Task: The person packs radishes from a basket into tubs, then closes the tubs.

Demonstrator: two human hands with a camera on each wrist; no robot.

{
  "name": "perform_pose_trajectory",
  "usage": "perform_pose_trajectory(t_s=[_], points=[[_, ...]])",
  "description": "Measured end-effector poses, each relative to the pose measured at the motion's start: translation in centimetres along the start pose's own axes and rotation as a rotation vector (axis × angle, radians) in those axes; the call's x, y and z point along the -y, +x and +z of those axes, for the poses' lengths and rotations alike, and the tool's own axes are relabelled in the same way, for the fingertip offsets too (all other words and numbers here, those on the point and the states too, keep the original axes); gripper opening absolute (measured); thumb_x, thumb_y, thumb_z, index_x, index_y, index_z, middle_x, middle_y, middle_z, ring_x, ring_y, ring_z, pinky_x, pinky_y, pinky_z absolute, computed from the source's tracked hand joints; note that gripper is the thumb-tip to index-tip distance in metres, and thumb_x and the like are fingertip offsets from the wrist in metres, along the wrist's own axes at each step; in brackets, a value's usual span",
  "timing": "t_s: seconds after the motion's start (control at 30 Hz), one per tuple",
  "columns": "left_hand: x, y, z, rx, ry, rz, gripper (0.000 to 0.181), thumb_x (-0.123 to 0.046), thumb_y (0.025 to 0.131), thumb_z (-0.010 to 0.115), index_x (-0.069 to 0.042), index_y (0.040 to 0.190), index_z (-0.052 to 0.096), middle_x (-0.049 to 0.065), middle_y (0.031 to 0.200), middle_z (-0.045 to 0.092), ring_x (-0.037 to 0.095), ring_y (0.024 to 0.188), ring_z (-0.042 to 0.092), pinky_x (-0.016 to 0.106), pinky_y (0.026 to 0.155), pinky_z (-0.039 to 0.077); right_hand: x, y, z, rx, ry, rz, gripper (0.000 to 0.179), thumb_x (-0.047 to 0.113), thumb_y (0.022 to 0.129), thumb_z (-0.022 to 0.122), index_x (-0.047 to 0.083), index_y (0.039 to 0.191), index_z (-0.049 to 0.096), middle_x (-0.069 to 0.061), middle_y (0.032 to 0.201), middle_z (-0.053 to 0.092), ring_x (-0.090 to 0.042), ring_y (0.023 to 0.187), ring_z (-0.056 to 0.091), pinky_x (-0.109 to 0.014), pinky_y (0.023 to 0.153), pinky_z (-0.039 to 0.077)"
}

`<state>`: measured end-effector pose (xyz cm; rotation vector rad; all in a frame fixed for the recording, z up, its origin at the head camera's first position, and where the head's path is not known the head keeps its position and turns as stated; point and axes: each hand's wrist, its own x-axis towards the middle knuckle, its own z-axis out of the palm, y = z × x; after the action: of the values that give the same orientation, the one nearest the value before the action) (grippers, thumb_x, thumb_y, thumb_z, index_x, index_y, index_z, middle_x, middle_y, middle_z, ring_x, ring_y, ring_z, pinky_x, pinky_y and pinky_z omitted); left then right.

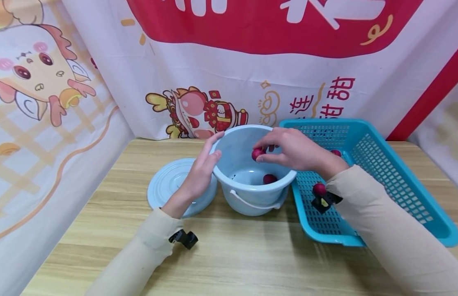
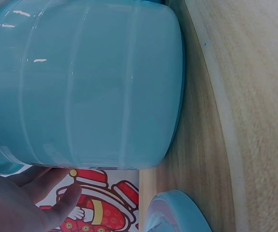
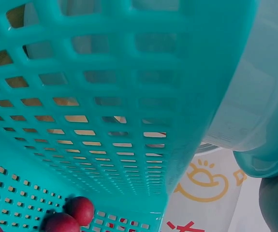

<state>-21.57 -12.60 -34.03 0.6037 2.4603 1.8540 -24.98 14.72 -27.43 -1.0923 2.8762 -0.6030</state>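
Observation:
A light-blue bucket stands upright on the table, a dark-red round fruit at its bottom. My left hand rests against the left side of its rim, fingers fairly straight. In the left wrist view the bucket wall fills much of the picture, with the left fingers beside it. Over the bucket's mouth my right hand pinches a red round fruit between thumb and fingers. A second dark-red patch shows under those fingers, partly hidden. In the right wrist view the right hand's grip is out of sight.
A turquoise perforated basket stands right of the bucket, against it or nearly so. Inside are several red fruits, partly hidden by the right arm in the head view. The round blue lid lies left of the bucket. A printed cloth hangs behind.

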Motion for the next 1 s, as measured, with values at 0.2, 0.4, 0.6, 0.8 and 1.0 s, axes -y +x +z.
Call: perform_pose_trajectory(t_s=[0.2,0.4,0.6,0.8,1.0], points=[[-0.01,-0.05,0.03,-0.003,0.007,-0.002,0.053,-0.031,0.114,0.034,-0.031,0.167,0.025,-0.004,0.175,0.024,0.027,0.160,0.031,0.063,0.126,0.035,0.03,0.05,0.07,0.009,0.001,0.002,0.038,0.034,0.096,0.079,0.018,0.130,0.076,-0.002,0.123,0.077,-0.023,0.117,0.061,-0.048,0.096,0.053],[-0.09,-0.08,0.07,0.000,0.006,-0.005,0.054,-0.032,0.114,0.033,-0.031,0.167,0.024,-0.004,0.175,0.023,0.027,0.160,0.031,0.064,0.126,0.035,-0.06,0.02,0.09,0.010,0.001,0.000,0.038,0.035,0.096,0.079,0.019,0.130,0.076,-0.002,0.123,0.076,-0.022,0.116,0.061,-0.047,0.096,0.053],[-0.14,-0.07,0.09,-0.008,0.005,0.008,0.053,-0.031,0.114,0.033,-0.030,0.167,0.025,-0.003,0.175,0.025,0.026,0.160,0.031,0.063,0.127,0.034,-0.09,0.04,0.11,0.007,0.001,0.001,0.038,0.035,0.096,0.079,0.019,0.130,0.076,-0.002,0.123,0.076,-0.022,0.115,0.061,-0.047,0.095,0.053],[-0.09,-0.09,0.09,-0.013,0.004,0.014,0.053,-0.030,0.114,0.033,-0.029,0.166,0.026,-0.003,0.174,0.026,0.025,0.160,0.031,0.063,0.127,0.033,-0.15,0.11,0.18,0.006,-0.003,-0.002,0.038,0.035,0.096,0.078,0.019,0.131,0.076,-0.001,0.123,0.076,-0.022,0.115,0.061,-0.046,0.094,0.054],[-0.07,-0.05,0.09,-0.013,0.008,0.009,0.053,-0.031,0.114,0.033,-0.030,0.166,0.027,-0.004,0.175,0.026,0.025,0.160,0.030,0.063,0.127,0.033,-0.24,0.12,0.18,0.009,-0.001,-0.005,0.034,0.032,0.097,0.077,0.020,0.128,0.077,-0.002,0.125,0.076,-0.022,0.117,0.062,-0.048,0.097,0.055]])
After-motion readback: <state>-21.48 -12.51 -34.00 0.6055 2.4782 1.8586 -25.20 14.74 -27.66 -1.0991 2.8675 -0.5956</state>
